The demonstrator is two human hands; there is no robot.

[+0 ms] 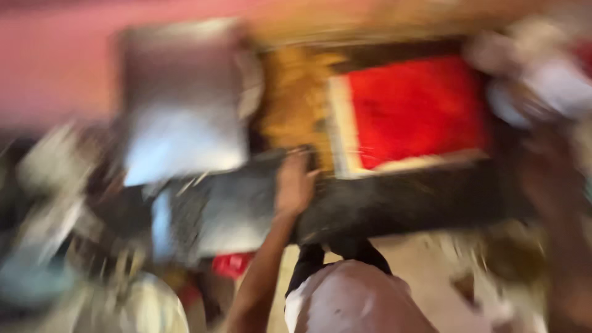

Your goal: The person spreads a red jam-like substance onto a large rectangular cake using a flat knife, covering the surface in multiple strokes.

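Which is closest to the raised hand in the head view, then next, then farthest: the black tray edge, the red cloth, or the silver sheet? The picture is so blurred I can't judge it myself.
From the left hand:
1. Black tray: the hand rests on its front edge.
2. Silver sheet: up and to the left of the hand.
3. Red cloth: up and to the right, inside the tray.
Items 2 and 3 are nearly too close to call in this blur.

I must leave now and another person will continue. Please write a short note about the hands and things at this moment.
The picture is badly blurred. One hand reaches up and rests on the edge of a dark tray; whether it grips cannot be told. Which hand it is is unclear, and no second hand shows clearly. A red cloth and something yellow lie behind the tray. What is done or left cannot be judged.
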